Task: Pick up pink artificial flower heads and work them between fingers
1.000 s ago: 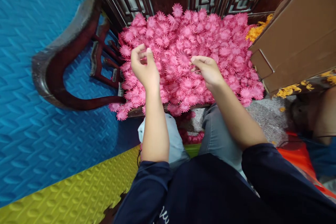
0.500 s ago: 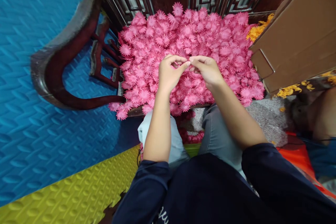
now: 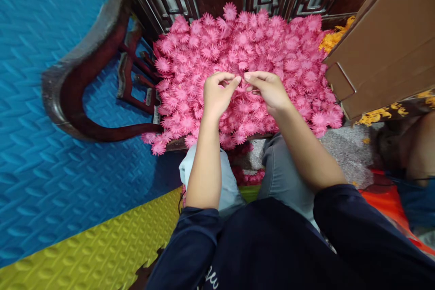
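A deep pile of pink paper flowers (image 3: 272, 41) covers the seat of a dark wooden chair in front of me. My left hand (image 3: 215, 96) and my right hand (image 3: 269, 91) meet above the middle of the pile, fingertips almost touching. Each hand pinches a small pink flower piece between thumb and forefinger; the pieces blend into the pile behind them. My forearms are bare, with dark blue sleeves pushed up, and my knees in grey trousers sit just below the seat edge.
A brown cardboard box (image 3: 384, 41) stands at the right, with yellow flowers (image 3: 331, 38) beside it. The chair's curved armrest (image 3: 81, 77) juts left over a blue foam mat (image 3: 41, 154); a yellow mat (image 3: 84, 253) lies nearer. Another person's limb (image 3: 419, 145) is at the right edge.
My left hand moved from the left side of the pile to the middle and met my right hand. The right hand has hardly moved.
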{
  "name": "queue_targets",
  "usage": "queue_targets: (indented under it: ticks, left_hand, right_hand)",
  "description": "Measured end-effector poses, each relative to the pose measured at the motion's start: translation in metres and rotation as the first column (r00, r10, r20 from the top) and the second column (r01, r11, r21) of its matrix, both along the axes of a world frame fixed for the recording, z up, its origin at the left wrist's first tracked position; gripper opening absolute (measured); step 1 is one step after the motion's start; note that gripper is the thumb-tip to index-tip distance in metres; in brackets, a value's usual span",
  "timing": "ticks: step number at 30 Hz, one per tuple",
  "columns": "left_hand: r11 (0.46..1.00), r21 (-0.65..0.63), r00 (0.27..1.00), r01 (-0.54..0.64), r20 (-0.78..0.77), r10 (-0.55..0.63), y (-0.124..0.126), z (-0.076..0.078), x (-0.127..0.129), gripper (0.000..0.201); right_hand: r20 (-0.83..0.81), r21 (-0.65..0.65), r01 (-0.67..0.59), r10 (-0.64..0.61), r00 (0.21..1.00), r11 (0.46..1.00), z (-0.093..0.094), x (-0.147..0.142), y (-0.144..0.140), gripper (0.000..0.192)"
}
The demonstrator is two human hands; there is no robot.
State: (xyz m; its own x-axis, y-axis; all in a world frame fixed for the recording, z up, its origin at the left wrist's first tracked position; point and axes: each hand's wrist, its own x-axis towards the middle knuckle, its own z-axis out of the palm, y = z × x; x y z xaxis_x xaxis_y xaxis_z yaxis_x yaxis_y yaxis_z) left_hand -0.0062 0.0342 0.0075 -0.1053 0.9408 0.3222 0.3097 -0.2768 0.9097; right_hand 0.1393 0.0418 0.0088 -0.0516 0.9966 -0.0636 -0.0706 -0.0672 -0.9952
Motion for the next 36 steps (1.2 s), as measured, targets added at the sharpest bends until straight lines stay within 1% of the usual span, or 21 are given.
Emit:
queue_targets:
  ticks: [6,9,11,13,15,16,17,19,21,22,24,26,27,29,32,36]
  left_hand:
    - [0.999,-0.026,0.997,0.022,0.078,-0.02,0.004,-0.004,-0.003,0.023]
    - [1.0,-0.008,0.993,-0.013,0.12,0.013,0.007,-0.007,-0.007,0.029]
    - [0.997,0.005,0.984,-0.082,0.16,0.08,0.012,-0.012,-0.015,0.032]
    - [0.98,0.013,0.961,-0.199,0.2,0.192,0.019,-0.019,-0.026,0.035]
    - [0.938,0.02,0.916,-0.345,0.224,0.332,0.026,-0.026,-0.037,0.035]
    - [0.92,0.017,0.898,-0.392,0.225,0.379,0.028,-0.029,-0.041,0.034]
    - [0.91,0.013,0.89,-0.414,0.217,0.402,0.03,-0.031,-0.043,0.034]
    - [0.92,0.011,0.905,-0.393,0.184,0.384,0.028,-0.031,-0.041,0.037]
    - [0.948,0.019,0.94,-0.318,0.136,0.313,0.022,-0.025,-0.032,0.037]
    - [0.962,0.023,0.957,-0.273,0.114,0.269,0.018,-0.021,-0.025,0.034]
    - [0.989,0.019,0.987,-0.145,0.066,0.144,0.009,-0.01,-0.012,0.026]
    - [1.0,0.0,0.999,-0.026,0.03,0.026,0.002,-0.002,-0.001,0.023]
    - [1.0,-0.009,1.0,0.0,0.017,0.0,-0.001,0.001,0.003,0.022]
    - [1.0,-0.019,1.0,-0.001,-0.003,0.001,-0.003,0.003,0.008,0.021]
    - [0.999,-0.013,1.0,-0.03,-0.009,0.029,-0.002,0.001,0.009,0.019]
    - [0.999,-0.01,0.999,-0.038,0.008,0.038,0.0,-0.002,0.008,0.018]
  right_hand:
    - [-0.024,-0.042,0.013,-0.014,1.0,0.999,-0.011,0.004,0.008,0.022]
    - [-0.027,-0.047,0.044,-0.045,0.999,0.998,-0.017,0.009,0.014,0.022]
    - [-0.028,-0.05,0.078,-0.079,0.996,0.996,-0.019,0.014,0.017,0.022]
    - [-0.026,-0.045,0.092,-0.094,0.995,0.995,-0.021,0.017,0.019,0.022]
    - [-0.009,-0.028,0.077,-0.077,0.997,0.997,-0.022,0.019,0.02,0.022]
    - [0.0,-0.02,0.062,-0.062,0.998,0.998,-0.022,0.018,0.019,0.024]
    - [0.007,-0.017,0.049,-0.049,0.999,0.999,-0.021,0.017,0.019,0.025]
    - [0.006,-0.026,0.033,-0.033,0.999,0.999,-0.02,0.013,0.016,0.029]
    - [-0.005,-0.041,0.023,-0.023,1.0,0.999,-0.018,0.008,0.012,0.032]
    - [-0.008,-0.045,0.018,-0.018,1.0,0.999,-0.016,0.007,0.01,0.032]
    - [-0.002,-0.038,0.008,-0.008,1.0,0.999,-0.014,0.004,0.007,0.031]
    - [0.011,-0.009,-0.004,0.004,1.0,1.0,-0.011,0.002,0.005,0.029]
    - [0.019,0.011,-0.012,0.012,1.0,1.0,-0.009,0.002,0.004,0.029]
    - [0.031,0.054,-0.022,0.021,0.999,0.998,-0.006,0.001,0.002,0.028]
    - [0.045,0.097,-0.01,0.006,0.999,0.995,-0.003,-0.001,0.0,0.025]
    - [0.069,0.105,-0.015,0.008,0.998,0.994,0.0,-0.002,-0.001,0.024]
